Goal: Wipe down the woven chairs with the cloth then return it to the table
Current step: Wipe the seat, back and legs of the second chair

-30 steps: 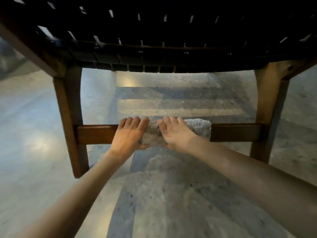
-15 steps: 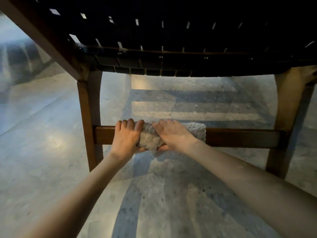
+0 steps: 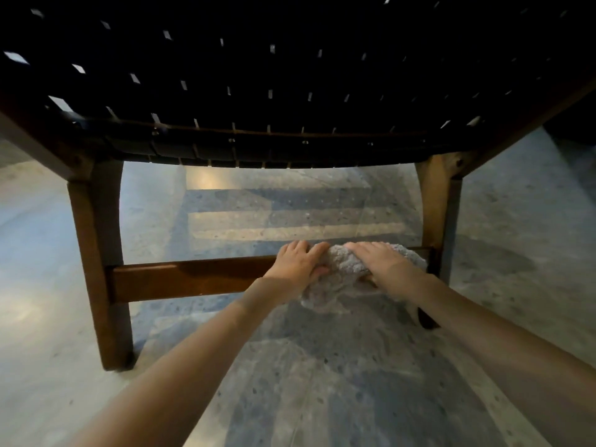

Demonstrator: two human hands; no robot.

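A grey terry cloth (image 3: 338,269) is draped over the low wooden crossbar (image 3: 180,279) of a woven chair, near the bar's right end. My left hand (image 3: 298,264) grips the cloth's left part, fingers curled over the top of the bar. My right hand (image 3: 383,264) grips its right part beside the right leg (image 3: 440,208). Part of the cloth hangs below the bar. The dark woven seat (image 3: 274,75) fills the top of the view.
The left chair leg (image 3: 96,259) stands on a polished speckled stone floor (image 3: 322,382). Striped light and shadow lie on the floor beyond the bar. No table is in view.
Both hands and the cloth have slid along the crossbar from its middle towards the right leg. The cloth now bunches and hangs lower.
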